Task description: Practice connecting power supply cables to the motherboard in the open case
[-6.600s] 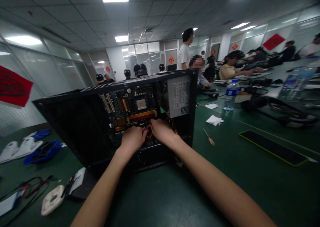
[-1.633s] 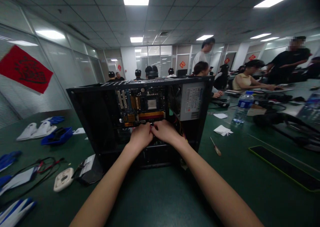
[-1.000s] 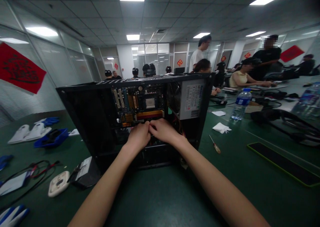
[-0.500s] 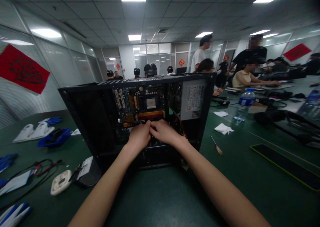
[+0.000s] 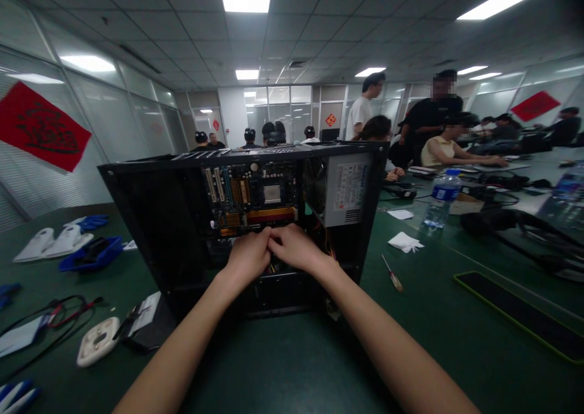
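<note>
An open computer case (image 5: 141,231) stands on the table in front of me, its inside facing me. Both of my hands reach in below the motherboard (image 5: 228,189). My left hand (image 5: 249,256) and my right hand (image 5: 294,246) meet there, fingertips pinched together and touching. Whatever sits between the fingertips is hidden behind the knuckles. A few thin coloured wires (image 5: 274,269) show just under them. Memory slots in yellow and red (image 5: 269,214) lie right above the fingers. The grey power supply (image 5: 345,190) fills the upper right corner, with more wires hanging under it.
To the right lie a screwdriver (image 5: 393,274), a crumpled white glove (image 5: 405,242), a black mat with green edging (image 5: 515,313) and a water bottle (image 5: 441,199). At left are a blue tray (image 5: 91,254), a black box-like part (image 5: 146,326) and cables (image 5: 64,316). People sit and stand beyond.
My hands stay together at the same spot in the case, shifting only slightly. Wires visible between the fingers several seconds ago are now mostly covered. A person in black at the back has moved left.
</note>
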`<state>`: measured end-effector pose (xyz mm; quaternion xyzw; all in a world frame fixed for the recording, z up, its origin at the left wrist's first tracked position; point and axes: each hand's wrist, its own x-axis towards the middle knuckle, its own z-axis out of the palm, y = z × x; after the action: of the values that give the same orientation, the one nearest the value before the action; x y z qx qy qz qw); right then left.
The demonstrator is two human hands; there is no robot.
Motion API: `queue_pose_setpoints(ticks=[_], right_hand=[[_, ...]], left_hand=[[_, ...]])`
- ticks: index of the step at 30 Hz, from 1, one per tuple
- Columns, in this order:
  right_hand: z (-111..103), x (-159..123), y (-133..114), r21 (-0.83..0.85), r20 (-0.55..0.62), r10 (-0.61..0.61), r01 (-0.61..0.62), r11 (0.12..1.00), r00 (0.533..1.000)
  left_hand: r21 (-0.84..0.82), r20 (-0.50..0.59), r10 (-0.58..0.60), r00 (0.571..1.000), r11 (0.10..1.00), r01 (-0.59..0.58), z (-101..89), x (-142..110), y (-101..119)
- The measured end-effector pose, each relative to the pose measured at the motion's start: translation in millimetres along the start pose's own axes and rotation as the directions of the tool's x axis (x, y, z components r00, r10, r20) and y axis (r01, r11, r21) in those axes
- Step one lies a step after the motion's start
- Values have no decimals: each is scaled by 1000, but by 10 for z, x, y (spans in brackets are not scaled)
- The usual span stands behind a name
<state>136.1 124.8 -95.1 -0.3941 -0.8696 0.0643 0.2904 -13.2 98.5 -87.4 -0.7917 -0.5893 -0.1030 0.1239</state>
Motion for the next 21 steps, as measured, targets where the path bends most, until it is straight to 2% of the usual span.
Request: queue_pose_setpoints(ticks=[5, 9, 12, 15, 18, 21], right_hand=[[-13, -14, -1, -42, 47, 6, -4, 999, 999], [4, -10, 15, -112, 145, 58, -42, 993, 988], [33, 7, 49, -122, 220, 83, -57, 991, 972], [51, 19, 87, -105, 279, 113, -87, 991, 953], [49, 25, 118, -138, 373, 184, -142, 980, 909], [39, 45, 129, -289, 508, 315, -185, 939, 802]], left_hand=[[-54, 36, -39, 999, 998, 41, 27, -8, -1], [-100, 112, -46, 993, 993, 57, 43, 15, 21], [-59, 129, -50, 990, 997, 58, 38, 18, 35], [-9, 101, -68, 993, 998, 70, 18, 5, 44], [-8, 100, -91, 991, 996, 93, -3, -8, 50], [-39, 112, -102, 988, 993, 107, -15, -14, 62]])
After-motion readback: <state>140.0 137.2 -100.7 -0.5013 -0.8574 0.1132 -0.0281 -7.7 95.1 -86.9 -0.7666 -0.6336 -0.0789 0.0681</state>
